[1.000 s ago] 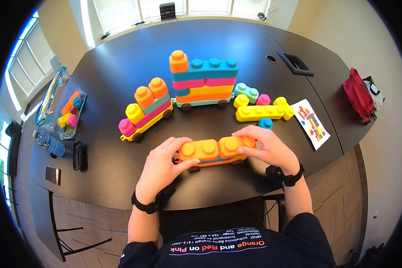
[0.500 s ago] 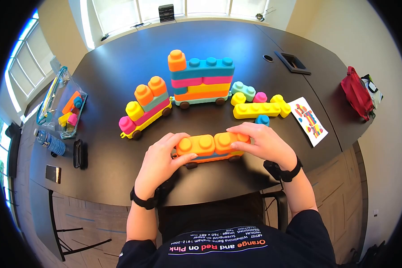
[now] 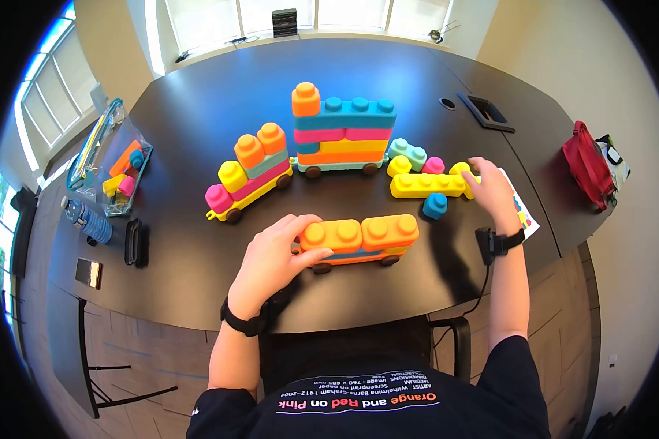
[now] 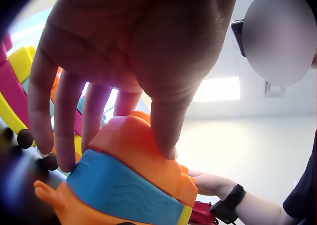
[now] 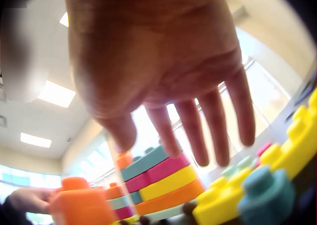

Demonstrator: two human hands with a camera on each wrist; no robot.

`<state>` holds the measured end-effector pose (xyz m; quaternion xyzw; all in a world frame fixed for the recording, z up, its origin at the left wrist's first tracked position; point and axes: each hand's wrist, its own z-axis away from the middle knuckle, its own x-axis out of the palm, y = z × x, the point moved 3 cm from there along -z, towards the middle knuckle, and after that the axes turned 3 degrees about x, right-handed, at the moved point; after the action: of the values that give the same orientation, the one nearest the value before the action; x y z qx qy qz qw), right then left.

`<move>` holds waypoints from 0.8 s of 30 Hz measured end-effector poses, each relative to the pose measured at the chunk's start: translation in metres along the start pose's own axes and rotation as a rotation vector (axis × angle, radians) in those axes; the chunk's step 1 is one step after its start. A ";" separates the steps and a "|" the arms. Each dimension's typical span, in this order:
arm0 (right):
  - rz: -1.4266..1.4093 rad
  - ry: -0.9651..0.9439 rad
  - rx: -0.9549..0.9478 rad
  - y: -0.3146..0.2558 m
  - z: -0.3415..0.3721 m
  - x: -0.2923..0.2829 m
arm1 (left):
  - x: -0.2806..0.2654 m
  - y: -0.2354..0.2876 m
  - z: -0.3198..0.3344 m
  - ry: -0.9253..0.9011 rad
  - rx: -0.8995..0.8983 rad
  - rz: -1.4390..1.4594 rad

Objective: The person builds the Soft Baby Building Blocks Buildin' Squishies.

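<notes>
In front of me on the table stands a wheeled toy block wagon (image 3: pixel 362 245), with two orange blocks (image 3: pixel 390 232) on top and a blue block (image 4: pixel 119 185) beneath them. My left hand (image 3: pixel 274 252) grips its left end, thumb on the near side and fingers over the far side. My right hand (image 3: pixel 493 196) is at the right, its fingertips over a small yellow block (image 3: pixel 458 169). Its fingers look straight and spread in the right wrist view, holding nothing. Nearby lie a long yellow block (image 3: pixel 426 185) and a loose blue block (image 3: pixel 435 206).
Behind the wagon stand a tall block wagon (image 3: pixel 344 135) and a shorter stepped one (image 3: pixel 250 179). A picture card (image 3: pixel 527 219) lies partly under the right hand. At the left are a clear bag (image 3: pixel 121 157) of blocks, a water bottle (image 3: pixel 88 219) and a phone (image 3: pixel 89 273).
My right hand has let go of the orange-topped wagon and moved right and away from me to the yellow blocks. The left hand keeps its hold.
</notes>
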<state>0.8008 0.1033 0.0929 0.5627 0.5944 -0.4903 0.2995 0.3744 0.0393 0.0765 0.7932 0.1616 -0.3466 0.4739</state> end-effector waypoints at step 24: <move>-0.797 -0.117 -0.663 -0.172 0.088 -0.006 | -0.029 0.015 -0.003 0.236 0.132 0.252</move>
<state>0.6187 0.0402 0.1106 0.1393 0.8681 -0.3824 0.2842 0.3641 0.0361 0.1075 0.8717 0.0922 -0.1989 0.4382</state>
